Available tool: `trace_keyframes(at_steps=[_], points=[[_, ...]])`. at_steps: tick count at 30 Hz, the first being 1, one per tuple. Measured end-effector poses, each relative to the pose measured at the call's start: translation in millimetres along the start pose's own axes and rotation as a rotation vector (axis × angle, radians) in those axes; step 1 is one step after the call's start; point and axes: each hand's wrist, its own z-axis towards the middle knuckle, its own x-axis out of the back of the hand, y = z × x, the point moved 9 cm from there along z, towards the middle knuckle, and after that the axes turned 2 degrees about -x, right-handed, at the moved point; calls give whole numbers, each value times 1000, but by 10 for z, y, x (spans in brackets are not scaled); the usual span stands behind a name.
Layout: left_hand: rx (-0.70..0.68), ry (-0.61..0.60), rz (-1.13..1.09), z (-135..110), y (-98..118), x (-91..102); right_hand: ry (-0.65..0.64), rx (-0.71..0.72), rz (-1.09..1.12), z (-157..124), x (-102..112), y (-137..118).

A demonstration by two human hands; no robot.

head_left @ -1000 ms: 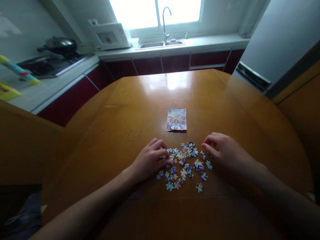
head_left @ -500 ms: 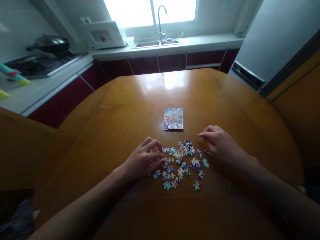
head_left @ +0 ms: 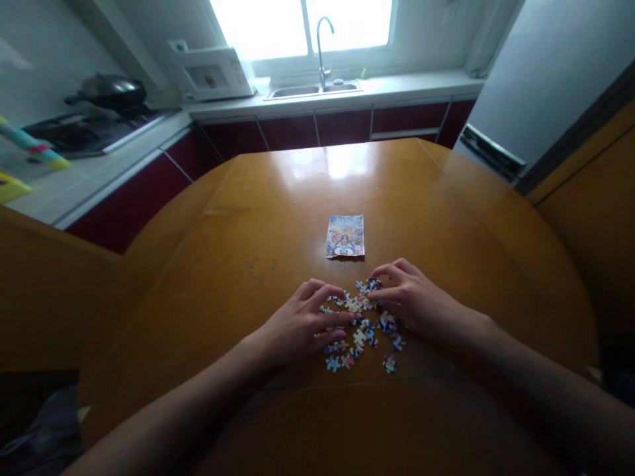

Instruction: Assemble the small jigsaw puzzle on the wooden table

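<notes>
Loose jigsaw puzzle pieces (head_left: 360,336) lie in a small scattered heap on the wooden table (head_left: 278,218). Over the left part of the heap is my left hand (head_left: 310,317), fingers apart and reaching across several pieces, some of which it hides. My right hand (head_left: 414,297) comes in from the other side, its spread fingertips at the upper right of the heap. Neither hand shows a piece gripped in it. Beyond the heap lies a small picture sheet (head_left: 345,236) with colourful cartoon figures and a large face at its lower edge.
A counter with a sink (head_left: 317,90) and tap runs behind the table. On the left are a microwave (head_left: 213,74), a dark pan (head_left: 112,91) on the stove and a colourful tube-like object (head_left: 40,149). A fridge (head_left: 536,79) stands at the right.
My right hand has moved left onto the pieces, and my left hand has shifted right over them. The hands are now closer together. The camera view has shifted slightly.
</notes>
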Motion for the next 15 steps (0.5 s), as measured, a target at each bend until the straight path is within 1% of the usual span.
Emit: trace_keyframes(at_steps=[3, 9, 12, 15], points=[[3, 4, -13, 3, -5, 20, -6, 27, 23, -4, 34, -39], [-17, -15, -29, 2, 22, 21, -52, 67, 83, -29, -2, -119], [6, 5, -45, 30, 13, 48, -52, 43, 84, -21, 28, -87], [11, 22, -10, 85, 14, 59, -63, -6, 81, -36, 96, -21]])
